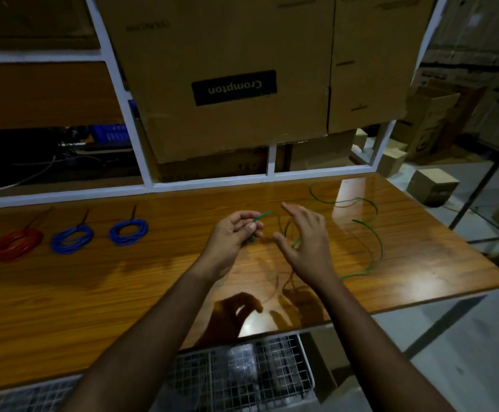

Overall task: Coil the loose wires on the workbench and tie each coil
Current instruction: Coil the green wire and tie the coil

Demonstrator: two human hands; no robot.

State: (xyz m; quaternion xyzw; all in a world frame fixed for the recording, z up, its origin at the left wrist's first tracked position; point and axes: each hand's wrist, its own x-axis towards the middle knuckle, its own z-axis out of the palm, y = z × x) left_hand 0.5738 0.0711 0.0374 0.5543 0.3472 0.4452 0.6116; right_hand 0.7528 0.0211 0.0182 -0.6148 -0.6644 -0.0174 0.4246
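Here one loose green wire (373, 230) is in play: its near end is pinched between the thumb and curled fingers of the left hand (236, 233), held a little above the wooden worktop (93, 292), with a short tip poking out past the fingertips toward the right. From there the wire passes by the right hand (307, 242), whose fingers are spread and relaxed, apart from one another; a bit of green shows just beside its palm, but whether the fingers actually touch the wire cannot be told. Beyond that hand the wire trails off in wide, untidy curves over the right part of the worktop, looping back toward the far edge.

On the left part of the worktop lie three finished coils in a row, well apart from the hands: one red coil (14, 243) farthest left, then two blue coils, the left blue coil (72, 239) and the right blue coil (128, 231). Each blue one has a dark tie tail sticking up from it toward the back.

Behind the worktop stands a white frame (206, 181) with a large cardboard box (227, 69) marked "Crompton", the lettering upside down. Below the near edge sits a wire-mesh basket (242, 379). Several smaller cardboard boxes (432, 185) rest on the floor to the right.
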